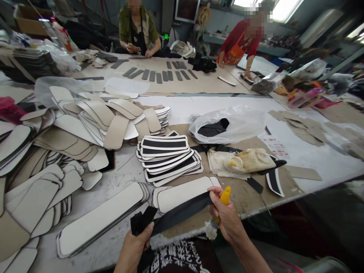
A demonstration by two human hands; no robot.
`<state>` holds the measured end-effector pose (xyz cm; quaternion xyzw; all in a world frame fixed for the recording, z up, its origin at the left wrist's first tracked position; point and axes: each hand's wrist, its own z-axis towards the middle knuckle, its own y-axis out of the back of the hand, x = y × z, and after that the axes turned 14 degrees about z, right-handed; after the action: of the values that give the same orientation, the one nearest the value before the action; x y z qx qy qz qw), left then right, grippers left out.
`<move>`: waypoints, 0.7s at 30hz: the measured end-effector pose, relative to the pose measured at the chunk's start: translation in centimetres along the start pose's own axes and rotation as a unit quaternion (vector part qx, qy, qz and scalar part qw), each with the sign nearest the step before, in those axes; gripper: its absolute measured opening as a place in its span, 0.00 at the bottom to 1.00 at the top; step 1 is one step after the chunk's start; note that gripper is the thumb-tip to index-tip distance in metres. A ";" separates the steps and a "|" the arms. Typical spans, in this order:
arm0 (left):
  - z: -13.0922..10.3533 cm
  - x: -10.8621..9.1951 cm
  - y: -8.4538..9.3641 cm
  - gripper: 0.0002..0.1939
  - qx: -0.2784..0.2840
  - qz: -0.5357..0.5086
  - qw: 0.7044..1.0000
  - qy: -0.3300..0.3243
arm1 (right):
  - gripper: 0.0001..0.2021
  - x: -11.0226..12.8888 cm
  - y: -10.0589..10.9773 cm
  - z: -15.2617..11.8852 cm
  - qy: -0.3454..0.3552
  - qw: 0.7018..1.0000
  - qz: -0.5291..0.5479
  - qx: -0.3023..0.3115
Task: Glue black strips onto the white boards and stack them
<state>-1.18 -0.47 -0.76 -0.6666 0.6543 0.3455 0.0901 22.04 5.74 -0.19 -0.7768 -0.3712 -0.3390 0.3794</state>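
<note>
A dark fabric strip [182,211] stretches between my two hands near the table's front edge. My left hand [136,244] is closed on its left end, together with a bunch of black pieces [143,220]. My right hand [226,212] pinches the strip's right end and also holds a yellow-handled tool [225,195]; the tool's lower part is partly hidden. Just beyond the strip lies a pale rounded panel [184,193] on others. Behind it is a stack of white-edged panels with black centres [165,142]. A long stack of pale panels [99,218] lies to the left.
Piles of pale panels [42,197] cover the left side. A plastic bag with black pieces [227,123] lies mid-table, with a stained yellowish container [253,160] nearer. Across the table are a person in green [139,30] and a person in red [241,41].
</note>
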 end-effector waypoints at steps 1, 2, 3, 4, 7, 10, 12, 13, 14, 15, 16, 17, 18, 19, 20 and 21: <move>0.0 0.0 0.0 0.25 0.003 -0.002 1.000 0.003 | 0.18 -0.3 0.4 0.2 0.008 1.000 -0.018 -0.002; 0.0 -0.1 0.0 0.25 0.008 -0.005 1.000 0.004 | 0.17 -0.6 0.8 0.4 0.019 0.999 -0.042 -0.005; 0.1 -0.1 0.0 0.25 0.013 -0.009 1.000 0.001 | 0.16 -0.9 1.3 0.7 0.032 0.997 -0.070 -0.009; 0.2 -0.2 0.1 0.25 0.019 -0.014 1.000 -0.005 | 0.16 -1.2 1.9 1.0 0.044 0.994 -0.101 -0.013; 1.1 -0.6 -0.1 0.23 0.040 -0.020 0.999 -0.018 | 0.16 -1.5 3.4 2.1 0.069 0.975 -0.211 -0.025; 2.5 -1.0 -0.8 0.23 0.034 -0.006 0.999 -0.022 | 0.16 -1.3 4.5 3.2 0.116 0.932 -0.343 -0.016; 3.7 -1.2 -1.6 0.24 -0.001 0.019 0.999 -0.027 | 0.15 -1.1 4.9 3.9 0.155 0.896 -0.417 -0.002; 4.3 -1.2 -2.1 0.23 -0.025 0.030 0.999 -0.032 | 0.15 -1.1 5.1 4.3 0.168 0.880 -0.445 0.005; 4.7 -1.3 -2.5 0.22 -0.044 0.036 0.997 -0.042 | 0.16 -1.1 5.3 4.7 0.175 0.867 -0.467 0.010; 5.1 -1.4 -3.0 0.20 -0.060 0.039 0.996 -0.056 | 0.16 -1.2 5.5 5.1 0.181 0.854 -0.488 0.012; 5.4 -1.5 -3.4 0.20 -0.070 0.040 0.994 -0.070 | 0.17 -1.3 5.7 5.6 0.190 0.838 -0.511 0.012; 5.6 -1.6 -3.8 0.21 -0.078 0.044 0.993 -0.082 | 0.17 -1.4 5.8 6.0 0.203 0.820 -0.535 0.012; 5.8 -1.7 -4.1 0.22 -0.085 0.051 0.991 -0.090 | 0.18 -1.6 6.0 6.4 0.220 0.799 -0.560 0.013; 5.8 -1.8 -4.5 0.22 -0.092 0.065 0.989 -0.091 | 0.18 -1.7 6.1 6.8 0.236 0.776 -0.585 0.017; 5.9 -1.9 -4.7 0.22 -0.102 0.086 0.987 -0.086 | 0.17 -1.8 6.3 7.1 0.250 0.752 -0.609 0.022; 5.9 -1.9 -4.9 0.23 -0.113 0.106 0.984 -0.082 | 0.17 -2.0 6.4 7.4 0.262 0.730 -0.631 0.028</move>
<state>1.60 5.09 -5.66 -0.5687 0.6685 0.4784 0.0301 28.20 8.58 -7.53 -0.2335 -0.6709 -0.6798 0.1822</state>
